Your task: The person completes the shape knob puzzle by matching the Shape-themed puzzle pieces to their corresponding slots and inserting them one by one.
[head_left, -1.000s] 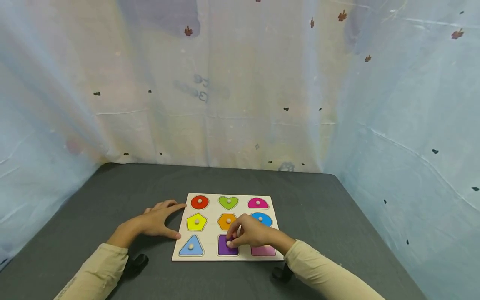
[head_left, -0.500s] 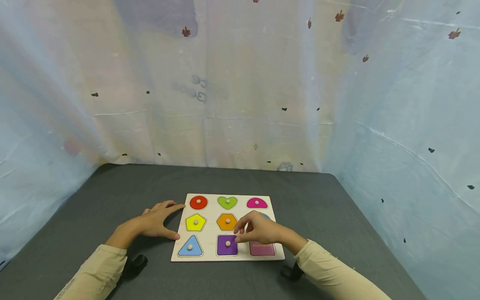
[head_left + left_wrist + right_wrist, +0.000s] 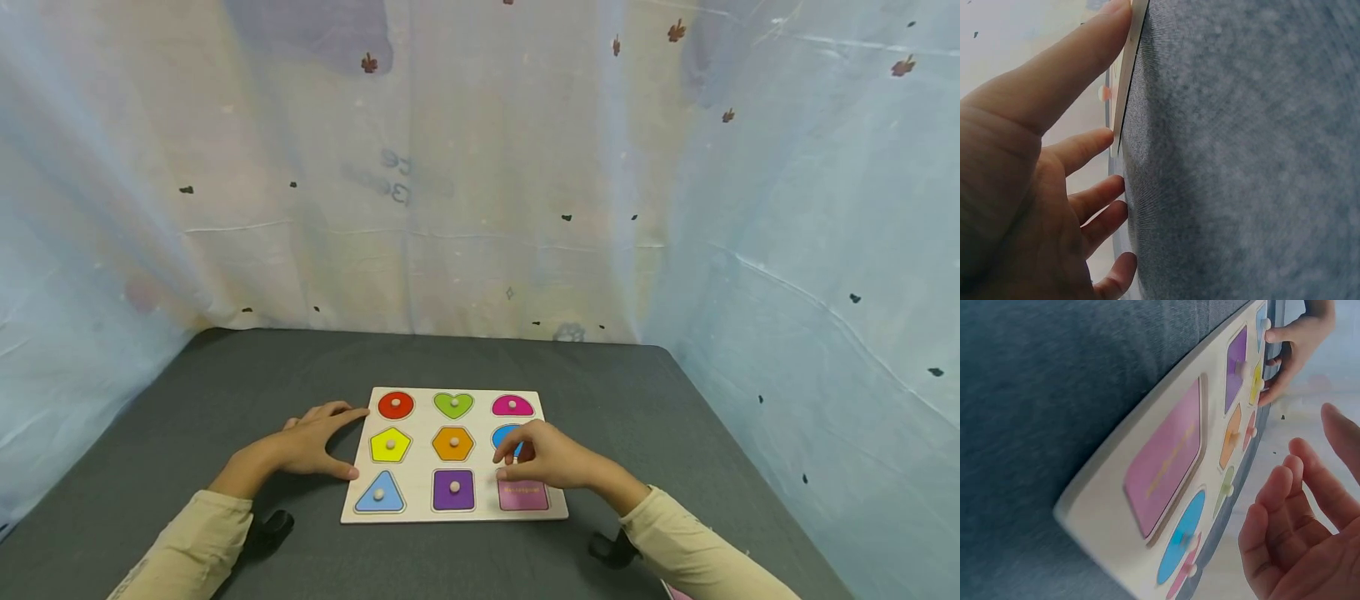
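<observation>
A pale wooden shape-puzzle board (image 3: 491, 457) lies flat on the grey table. Knobbed shapes sit in it, among them a purple square (image 3: 453, 490), an orange hexagon (image 3: 452, 443) and a light-blue triangle (image 3: 379, 493). The lower-right recess (image 3: 1169, 459) shows a pink floor with faint lettering and no knob. Thumb and index finger of my left hand (image 3: 315, 442), spread wide, touch the board's left edge. Above the right side hovers my right hand (image 3: 551, 457), loosely bent and holding nothing; it partly covers the blue oval (image 3: 504, 437) in the head view.
Beside my right sleeve, a pink-and-white corner of something (image 3: 677, 593) shows at the bottom of the head view. Dark wrist mounts (image 3: 613, 552) sit under both wrists. A pale patterned curtain (image 3: 450, 167) closes off the back and sides of the table (image 3: 465, 362).
My right hand has let go of the purple square's knob and moved right, over the pink recess. The purple square stays in the board. My left hand holds its place.
</observation>
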Demonstrator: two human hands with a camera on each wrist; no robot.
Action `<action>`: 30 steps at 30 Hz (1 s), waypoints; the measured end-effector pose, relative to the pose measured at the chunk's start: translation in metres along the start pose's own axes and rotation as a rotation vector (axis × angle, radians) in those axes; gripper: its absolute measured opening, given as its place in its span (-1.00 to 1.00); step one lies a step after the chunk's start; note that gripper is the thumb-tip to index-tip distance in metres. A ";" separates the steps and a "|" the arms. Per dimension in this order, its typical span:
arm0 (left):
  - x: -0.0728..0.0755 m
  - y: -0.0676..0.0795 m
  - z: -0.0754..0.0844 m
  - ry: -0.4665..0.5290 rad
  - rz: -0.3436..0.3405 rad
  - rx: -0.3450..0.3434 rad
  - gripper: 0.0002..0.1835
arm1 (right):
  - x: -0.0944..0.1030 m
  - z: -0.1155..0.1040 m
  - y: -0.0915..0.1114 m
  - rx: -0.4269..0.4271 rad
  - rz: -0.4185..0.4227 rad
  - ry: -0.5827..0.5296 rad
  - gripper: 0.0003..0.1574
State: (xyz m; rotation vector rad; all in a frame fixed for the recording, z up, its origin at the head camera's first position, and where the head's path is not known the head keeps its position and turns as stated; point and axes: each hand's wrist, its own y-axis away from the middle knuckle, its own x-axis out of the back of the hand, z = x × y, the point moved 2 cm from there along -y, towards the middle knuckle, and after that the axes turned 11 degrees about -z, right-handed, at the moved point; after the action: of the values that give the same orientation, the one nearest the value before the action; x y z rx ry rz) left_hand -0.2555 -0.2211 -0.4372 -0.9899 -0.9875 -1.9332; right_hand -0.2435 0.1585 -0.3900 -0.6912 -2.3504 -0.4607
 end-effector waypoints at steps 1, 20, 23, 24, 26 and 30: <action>0.000 0.000 0.000 -0.003 0.000 -0.001 0.12 | 0.001 0.001 0.002 -0.001 0.004 0.002 -0.77; 0.000 0.001 0.000 -0.004 -0.009 0.009 0.12 | 0.011 0.022 0.052 0.010 0.075 -0.005 -0.76; 0.000 0.002 0.000 -0.003 -0.010 0.005 0.12 | 0.012 0.025 0.059 0.000 0.077 -0.017 -0.72; 0.001 0.002 0.000 -0.002 -0.011 0.004 0.11 | 0.013 0.026 0.061 -0.002 0.077 -0.021 -0.71; 0.000 0.002 0.001 -0.003 -0.009 0.009 0.11 | 0.014 0.028 0.065 -0.008 0.082 -0.026 -0.71; 0.000 0.001 0.001 -0.012 0.001 0.012 0.11 | 0.017 0.034 0.074 -0.023 0.092 -0.029 -0.71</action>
State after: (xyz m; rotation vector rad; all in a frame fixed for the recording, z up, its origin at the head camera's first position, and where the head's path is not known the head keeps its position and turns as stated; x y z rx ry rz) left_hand -0.2543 -0.2207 -0.4363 -0.9965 -1.0041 -1.9198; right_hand -0.2276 0.2402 -0.3929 -0.8178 -2.3320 -0.4405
